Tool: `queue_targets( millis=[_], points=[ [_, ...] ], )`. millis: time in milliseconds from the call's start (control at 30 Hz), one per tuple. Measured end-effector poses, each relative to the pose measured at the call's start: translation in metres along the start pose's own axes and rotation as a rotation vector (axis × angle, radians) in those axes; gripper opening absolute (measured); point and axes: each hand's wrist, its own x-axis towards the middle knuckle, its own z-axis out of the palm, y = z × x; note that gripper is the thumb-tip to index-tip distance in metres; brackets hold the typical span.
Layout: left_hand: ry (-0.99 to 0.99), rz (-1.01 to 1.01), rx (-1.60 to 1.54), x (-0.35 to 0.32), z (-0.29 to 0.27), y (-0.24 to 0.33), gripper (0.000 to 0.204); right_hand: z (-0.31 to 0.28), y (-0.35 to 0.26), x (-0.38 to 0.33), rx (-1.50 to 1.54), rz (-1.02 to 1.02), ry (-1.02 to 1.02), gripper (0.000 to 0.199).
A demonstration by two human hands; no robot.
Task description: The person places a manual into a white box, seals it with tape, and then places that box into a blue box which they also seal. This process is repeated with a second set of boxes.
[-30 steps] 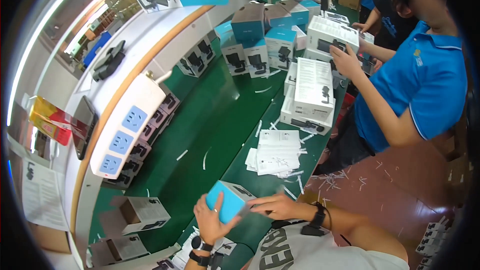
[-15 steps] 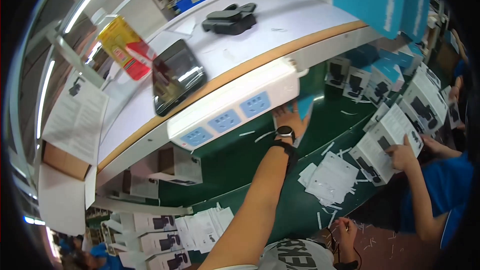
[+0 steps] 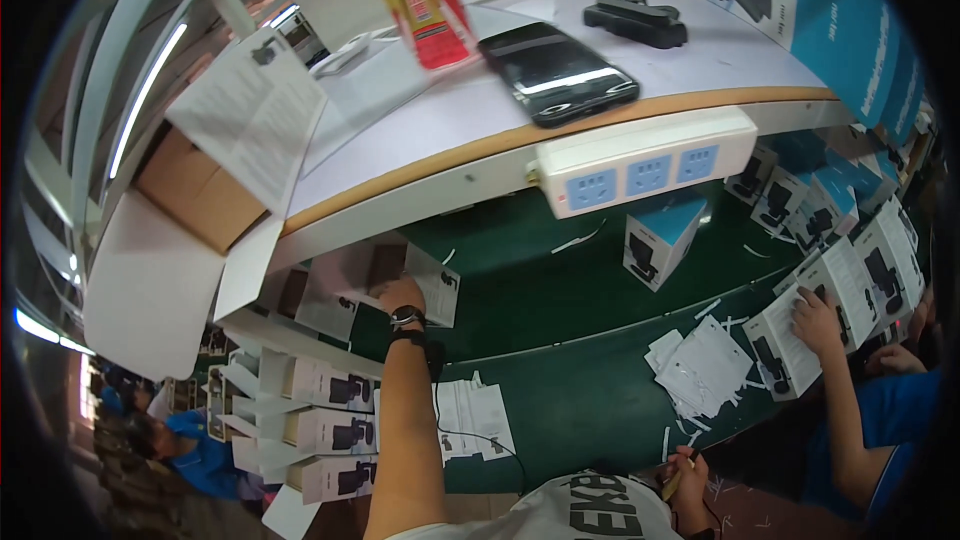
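My left hand (image 3: 402, 296), with a dark watch on the wrist, is at an open white box (image 3: 438, 290) under the shelf. Its fingers curl at the box's opening and are partly hidden. Low in the view, my right hand (image 3: 690, 485) is closed around a slim yellowish tool (image 3: 671, 486) whose kind I cannot make out. A black cable (image 3: 490, 437) loops across between the arms. Apart from both hands, a closed white and blue box (image 3: 664, 240) stands upright on the green bench.
A white power strip (image 3: 650, 162) hangs on the shelf edge, with a phone (image 3: 558, 73) and a drink bottle (image 3: 425, 5) above. Leaflets (image 3: 703, 368) and paper strips lie on the bench (image 3: 575, 390). Open boxes (image 3: 335, 430) stack left. A co-worker's hand (image 3: 818, 320) touches boxes at right.
My left hand has let go of the white and blue box, which now stands alone, and has moved left to the open box. The view has swung left.
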Motion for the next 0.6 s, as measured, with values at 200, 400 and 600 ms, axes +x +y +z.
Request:
queue_targets(
  millis=[200, 400, 600],
  points=[
    [0.089, 0.415, -0.170, -0.095, -0.062, 0.003, 0.021, 0.089, -0.045, 0.003, -0.311, -0.226, -0.424, 0.015],
    [0.192, 0.786, -0.665, -0.292, -0.094, 0.012, 0.015, 0.207, -0.094, -0.030, -0.493, -0.638, -0.671, 0.051],
    [0.213, 0.887, -0.867, -0.352, -0.121, 0.041, 0.007, 0.198, -0.057, -0.010, -0.513, -0.862, -0.376, 0.061]
  ],
)
